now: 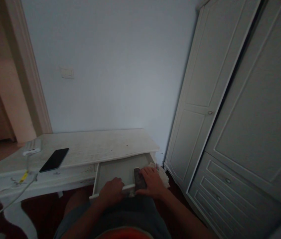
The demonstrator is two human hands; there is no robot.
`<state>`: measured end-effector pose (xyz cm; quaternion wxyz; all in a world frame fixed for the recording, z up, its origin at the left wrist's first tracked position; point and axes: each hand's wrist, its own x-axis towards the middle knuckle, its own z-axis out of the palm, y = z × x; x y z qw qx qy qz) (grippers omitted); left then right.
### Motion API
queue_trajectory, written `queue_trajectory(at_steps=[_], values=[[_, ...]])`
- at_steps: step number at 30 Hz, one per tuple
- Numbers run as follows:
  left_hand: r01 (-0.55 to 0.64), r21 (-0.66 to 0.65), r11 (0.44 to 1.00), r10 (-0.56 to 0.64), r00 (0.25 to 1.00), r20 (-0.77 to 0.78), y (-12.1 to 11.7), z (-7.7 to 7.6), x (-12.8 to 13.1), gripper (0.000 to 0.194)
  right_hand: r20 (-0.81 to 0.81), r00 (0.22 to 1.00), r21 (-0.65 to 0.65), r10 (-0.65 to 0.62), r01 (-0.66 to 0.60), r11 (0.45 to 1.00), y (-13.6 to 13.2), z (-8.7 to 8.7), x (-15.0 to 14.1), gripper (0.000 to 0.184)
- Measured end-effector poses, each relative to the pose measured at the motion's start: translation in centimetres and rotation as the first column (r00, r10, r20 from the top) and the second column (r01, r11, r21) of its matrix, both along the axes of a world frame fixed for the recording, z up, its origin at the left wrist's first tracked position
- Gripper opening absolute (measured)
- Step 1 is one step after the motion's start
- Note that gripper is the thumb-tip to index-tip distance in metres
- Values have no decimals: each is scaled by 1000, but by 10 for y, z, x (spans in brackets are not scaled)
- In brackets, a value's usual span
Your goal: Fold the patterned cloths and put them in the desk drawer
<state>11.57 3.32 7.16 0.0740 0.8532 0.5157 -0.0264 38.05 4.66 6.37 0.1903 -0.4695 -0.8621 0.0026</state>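
Note:
A white desk [93, 146] stands against the wall with its right drawer [115, 171] pulled out toward me. My left hand [112, 192] is curled over the drawer's front edge, gripping it. My right hand [152, 182] rests on a dark flat object [139, 178] at the drawer's right front corner, fingers bent over it. White crumpled papers or cloth [161, 172] lie just right of that hand. Whether they lie inside the drawer is unclear.
A black phone [54, 159] lies on the desk top at left. A white power strip [32, 147] with a cable [11, 200] sits at the desk's left end. A tall white wardrobe [230, 116] fills the right side. A doorway opens at far left.

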Motion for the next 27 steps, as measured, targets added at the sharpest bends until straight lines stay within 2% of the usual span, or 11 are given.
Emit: queue_trajectory(at_steps=[2,4,11,14,17,22,27], values=[[6,2,1000,-6,1000,1,1,-2,0,41,3,1000,-39,-10,10,999,-2,-5,-4,100],[13,2,1000,-13,1000,-2,3,-4,-1,42,47,999,-100,-13,18,995,-2,-5,-4,102],[-2,-1,1000,2,1000,-5,2,-6,-2,40,329,924,-239,193,-116,964,20,10,5,96],[-2,-10,1000,2,1000,4,2,-4,-2,41,375,912,-230,164,-79,970,24,9,4,82],[-5,-11,1000,5,1000,4,3,-4,-2,40,356,926,-228,121,-40,973,23,9,3,71],[3,-10,1000,-3,1000,3,5,-8,-3,42,266,956,-274,121,-46,961,23,17,6,60],[-1,-13,1000,2,1000,20,4,-7,-1,44,-4,990,-390,142,-132,911,27,24,10,54]])
